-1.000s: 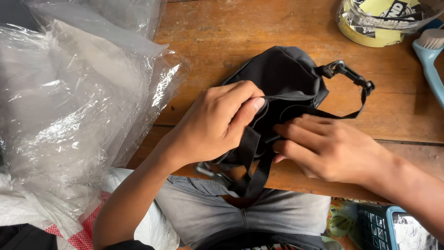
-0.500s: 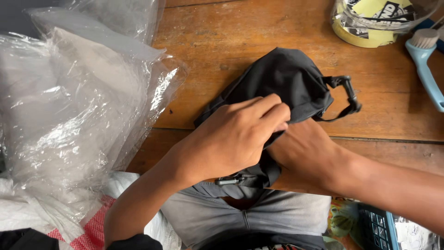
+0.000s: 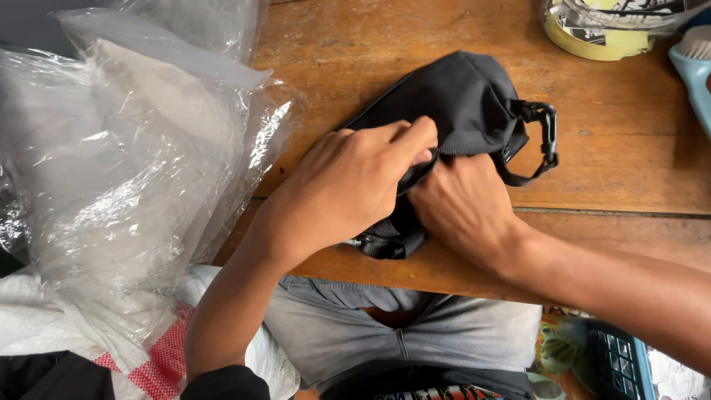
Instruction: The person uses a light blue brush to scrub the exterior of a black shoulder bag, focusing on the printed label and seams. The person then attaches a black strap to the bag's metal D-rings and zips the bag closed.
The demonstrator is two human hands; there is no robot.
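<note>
Both hands slid lower on black pouch point(image 3: 463, 104), left hand point(image 3: 348, 185) & right hand point(image 3: 463, 204) clenched on fabric, contents hidden

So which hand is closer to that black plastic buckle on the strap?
Right. The right hand presses the black fabric bag just below-left of the black plastic buckle; the left hand grips the bag farther left.

Wooden table point(image 3: 607, 159); black bag point(image 3: 463, 100), tape roll point(image 3: 592, 41), plastic wrap point(image 3: 133, 148)

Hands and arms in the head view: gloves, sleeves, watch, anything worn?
Both bare. The left hand and right hand show no gloves, rings or watch. Forearms are uncovered; a dark sleeve edge shows near the left elbow. The right arm shows no sleeve in frame.
</note>
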